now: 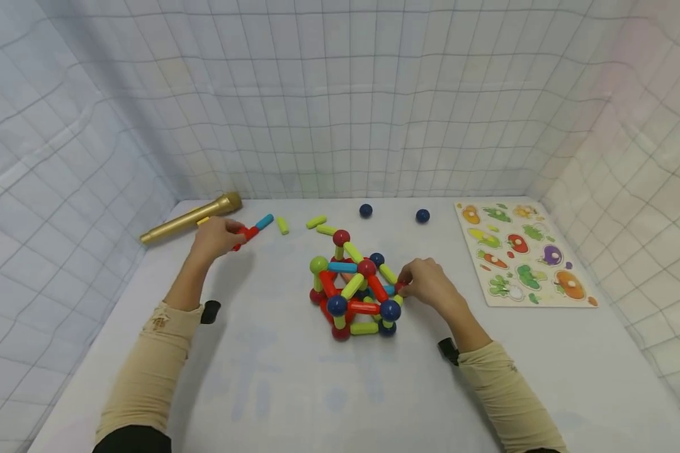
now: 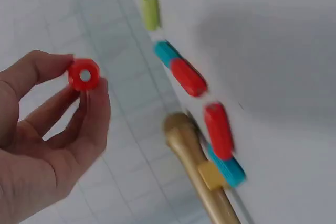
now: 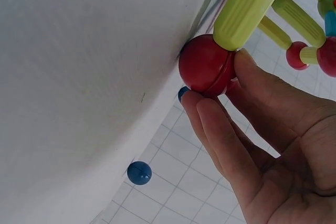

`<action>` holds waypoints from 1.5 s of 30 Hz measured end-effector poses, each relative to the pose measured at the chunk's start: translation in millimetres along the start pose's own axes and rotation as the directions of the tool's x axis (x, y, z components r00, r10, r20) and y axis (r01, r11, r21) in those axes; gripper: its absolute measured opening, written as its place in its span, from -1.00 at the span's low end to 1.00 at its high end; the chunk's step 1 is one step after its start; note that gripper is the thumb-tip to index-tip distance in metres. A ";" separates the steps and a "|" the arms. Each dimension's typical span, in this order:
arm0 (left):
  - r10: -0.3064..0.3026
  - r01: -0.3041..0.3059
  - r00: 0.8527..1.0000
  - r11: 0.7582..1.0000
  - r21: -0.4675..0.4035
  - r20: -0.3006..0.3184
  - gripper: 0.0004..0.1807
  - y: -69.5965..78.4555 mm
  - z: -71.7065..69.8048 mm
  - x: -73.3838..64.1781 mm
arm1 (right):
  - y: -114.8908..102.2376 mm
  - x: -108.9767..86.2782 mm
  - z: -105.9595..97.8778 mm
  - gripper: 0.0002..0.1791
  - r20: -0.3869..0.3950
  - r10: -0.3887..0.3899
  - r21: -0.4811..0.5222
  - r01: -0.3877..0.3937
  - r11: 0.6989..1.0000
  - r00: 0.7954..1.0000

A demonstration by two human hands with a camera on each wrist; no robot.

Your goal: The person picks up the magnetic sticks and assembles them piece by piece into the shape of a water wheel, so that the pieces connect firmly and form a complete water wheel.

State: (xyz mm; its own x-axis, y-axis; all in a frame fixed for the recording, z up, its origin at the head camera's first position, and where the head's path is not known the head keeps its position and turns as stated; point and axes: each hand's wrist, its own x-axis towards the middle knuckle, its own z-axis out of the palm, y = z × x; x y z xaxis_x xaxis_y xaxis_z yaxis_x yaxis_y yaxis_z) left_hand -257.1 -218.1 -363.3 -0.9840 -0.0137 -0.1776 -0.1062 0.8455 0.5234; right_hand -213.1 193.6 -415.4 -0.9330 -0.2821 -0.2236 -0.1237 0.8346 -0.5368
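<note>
My left hand (image 1: 216, 238) is at the left of the table, pinching a red magnetic rod (image 2: 84, 74) between thumb and fingers; its metal end faces the camera in the left wrist view. Below it lie a red rod (image 2: 189, 78) end to end with a blue one, and another red rod (image 2: 219, 129) beside a blue one. With fingertips and thumb, my right hand (image 1: 427, 283) holds a red ball (image 3: 205, 64) at the right side of a built frame (image 1: 364, 308) of colored rods and balls. A green rod (image 3: 247, 11) joins that ball.
Behind the frame lie two loose green rods (image 1: 283, 226) and two dark blue balls (image 1: 365, 211). A gold microphone (image 1: 187, 220) rests at the back left, a yellow block (image 2: 211, 176) against it. At right is a vegetable puzzle board (image 1: 561, 302). Grid-patterned cloth (image 1: 340, 126) encloses the table.
</note>
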 end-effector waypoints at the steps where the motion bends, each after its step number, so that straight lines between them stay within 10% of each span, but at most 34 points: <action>1: 0.010 -0.009 1.000 0.991 -0.130 0.009 -0.48 9.6 2.4 -2.6 | -0.4 0.0 0.3 -0.76 0.000 -0.002 -0.003 0.002 1.000 1.000; 6: 0.095 -0.017 0.990 0.811 -0.584 0.103 -0.41 63.4 25.5 -8.4 | -1.3 -0.3 1.9 -0.77 -0.012 0.000 -0.011 -0.001 1.000 1.000; 9: 0.126 -0.016 0.984 0.774 -0.633 0.129 -0.45 85.8 38.0 -10.2 | -2.6 -1.0 4.0 -0.78 -0.015 -0.003 -0.005 0.003 1.000 1.000; 24: 0.082 0.071 0.958 0.861 -0.504 0.274 -0.58 101.1 55.3 -9.5 | -7.0 -4.3 4.4 -0.81 -0.039 -0.021 -0.031 0.020 0.999 0.999; 35: 0.058 0.167 0.895 0.877 -0.451 0.443 -0.63 103.4 60.2 -11.5 | -8.0 -3.8 5.0 -0.82 -0.041 -0.025 -0.021 0.025 0.999 0.999; 42: 0.072 0.149 0.866 0.907 -0.393 0.494 -0.61 101.4 61.8 -10.9 | -7.6 -4.7 5.9 -0.81 -0.039 -0.027 -0.023 0.027 0.999 0.999; 45: 0.075 0.112 0.879 0.927 -0.357 0.472 -0.55 98.4 57.9 -7.2 | -9.1 -3.6 5.6 -0.80 -0.042 -0.032 -0.030 0.031 0.999 0.999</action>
State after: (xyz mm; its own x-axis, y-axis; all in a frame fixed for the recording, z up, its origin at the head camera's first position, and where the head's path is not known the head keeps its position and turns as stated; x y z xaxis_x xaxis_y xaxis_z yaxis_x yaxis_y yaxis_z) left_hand -252.2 -103.9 -358.7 -0.8052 0.3033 -0.5096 -0.2598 0.5920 0.7629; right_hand -206.7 184.4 -414.2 -0.9419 -0.2887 -0.1716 -0.1627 0.8393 -0.5187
